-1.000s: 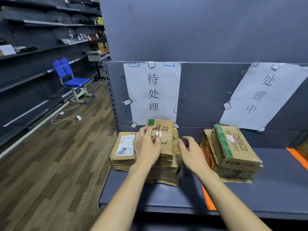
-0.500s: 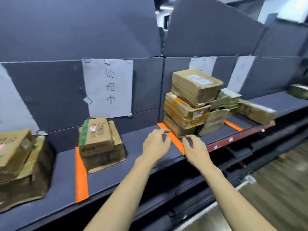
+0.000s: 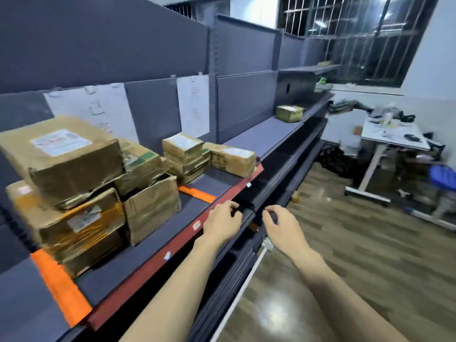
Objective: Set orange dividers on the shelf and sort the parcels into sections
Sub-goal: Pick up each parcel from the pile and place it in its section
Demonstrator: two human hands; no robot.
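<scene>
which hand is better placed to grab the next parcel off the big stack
Left, probably. The left hand hovers over the shelf's red front edge, on the side of the big parcel stack. The right hand hangs out past the edge over the floor. Both look empty.

Left of my hands, parcels looked creased matt cardboard, paper-labelled; shelf matt grey; floor below, glossy wood-grain.

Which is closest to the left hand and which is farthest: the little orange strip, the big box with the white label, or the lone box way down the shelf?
From the left hand:
1. Orange strip, just beyond it on the shelf.
2. Big labelled box, atop the left stack.
3. Lone box, far down the shelf.
</scene>
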